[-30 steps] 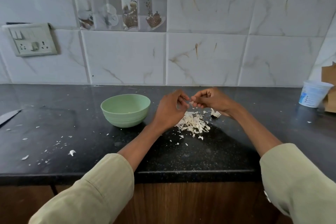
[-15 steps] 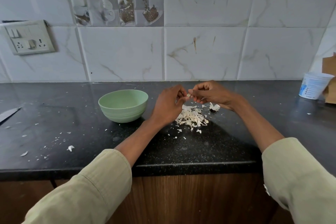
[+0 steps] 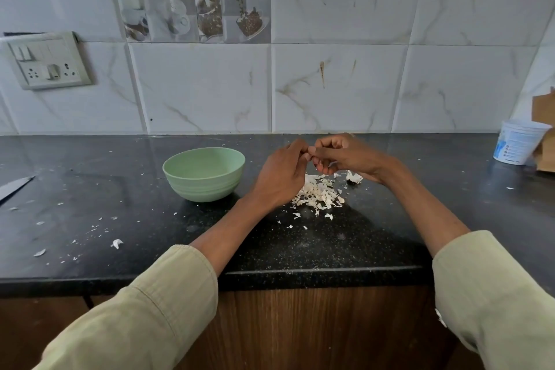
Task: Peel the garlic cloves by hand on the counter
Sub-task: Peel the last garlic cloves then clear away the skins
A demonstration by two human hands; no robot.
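Note:
My left hand (image 3: 280, 177) and my right hand (image 3: 345, 158) meet fingertip to fingertip above the black counter (image 3: 300, 243). Together they pinch a small garlic clove (image 3: 307, 156), almost wholly hidden by the curled fingers. Under the hands lies a pile of white garlic skins (image 3: 319, 194). A bigger piece of garlic or skin (image 3: 354, 177) lies just beneath my right wrist. A pale green bowl (image 3: 204, 173) stands left of my left hand; its inside cannot be seen from here.
A knife blade (image 3: 15, 186) lies at the far left edge. Loose skin flakes (image 3: 116, 243) are scattered over the left of the counter. A white plastic tub (image 3: 518, 141) and brown cardboard (image 3: 545, 129) stand at the far right by the tiled wall.
The hands have drawn closer together, so the clove's white tip seen earlier is now covered by fingers. The view has shifted slightly; bowl and skins have not moved.

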